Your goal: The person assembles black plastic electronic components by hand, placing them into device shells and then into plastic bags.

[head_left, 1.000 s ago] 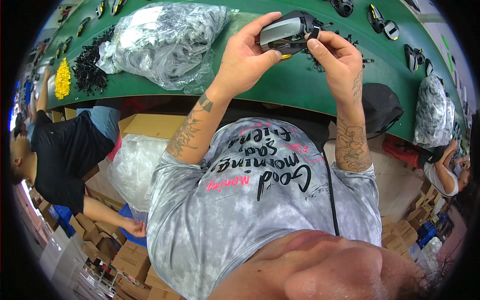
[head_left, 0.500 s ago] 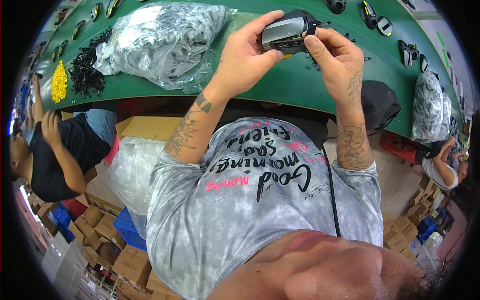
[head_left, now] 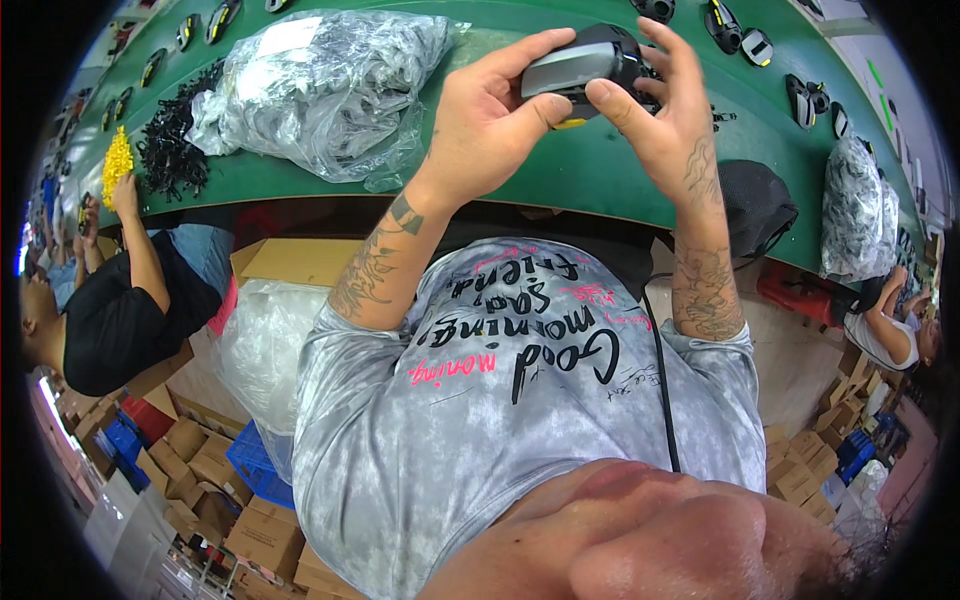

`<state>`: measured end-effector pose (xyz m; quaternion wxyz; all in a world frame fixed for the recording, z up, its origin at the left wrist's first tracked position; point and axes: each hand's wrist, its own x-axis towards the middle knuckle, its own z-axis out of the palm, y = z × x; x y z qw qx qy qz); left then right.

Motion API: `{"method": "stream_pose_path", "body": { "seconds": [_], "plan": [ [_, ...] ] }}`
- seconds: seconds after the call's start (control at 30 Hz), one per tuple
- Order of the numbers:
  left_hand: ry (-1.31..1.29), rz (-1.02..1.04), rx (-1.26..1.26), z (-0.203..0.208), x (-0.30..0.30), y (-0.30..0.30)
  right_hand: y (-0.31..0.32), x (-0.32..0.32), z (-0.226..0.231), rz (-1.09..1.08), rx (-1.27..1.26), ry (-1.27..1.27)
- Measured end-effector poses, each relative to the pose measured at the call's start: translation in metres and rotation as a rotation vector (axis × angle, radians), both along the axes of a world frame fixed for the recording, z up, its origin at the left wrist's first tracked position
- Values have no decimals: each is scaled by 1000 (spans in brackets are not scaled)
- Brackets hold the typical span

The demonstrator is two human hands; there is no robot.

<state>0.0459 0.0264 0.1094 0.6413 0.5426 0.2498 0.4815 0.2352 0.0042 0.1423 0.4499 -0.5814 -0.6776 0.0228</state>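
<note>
Above the green table [head_left: 440,170], a rounded black-and-grey plastic housing [head_left: 572,66] with a yellow strip underneath is held up between both hands. My left hand [head_left: 488,128] is closed around its left end, thumb along the lower edge and fingers along the top. At the right end, my right hand [head_left: 672,120] has its thumb against the lower side and its fingers raised around the back corner. The right fingertips partly cover that end, so I cannot make out any small part there.
A large clear bag of parts [head_left: 325,95] lies left, beside black clips [head_left: 178,145] and yellow pieces [head_left: 117,160], where a co-worker's hand [head_left: 125,195] reaches. To the right are a black mesh bag [head_left: 757,205], another filled bag [head_left: 855,210] and several similar housings [head_left: 757,47].
My right hand's fingers have come out of a pinch at the housing's right end and spread upward, with the thumb shifted left. The co-worker's hand has moved to the yellow pieces.
</note>
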Motion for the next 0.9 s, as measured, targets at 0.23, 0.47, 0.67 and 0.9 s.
{"method": "stream_pose_path", "body": {
  "seconds": [0.23,0.47,0.67,0.9],
  "plan": [
    [26,19,-33,8,4,2,5,0,-17,321,-356,717],
    [-86,-111,-309,3,-4,12,14,33,-21,609,-491,881],
    [167,26,63,8,3,9,15,19,-32,578,-229,919],
    [677,315,692,16,15,7,33,26,-38,463,-532,1262]
  ]
}}
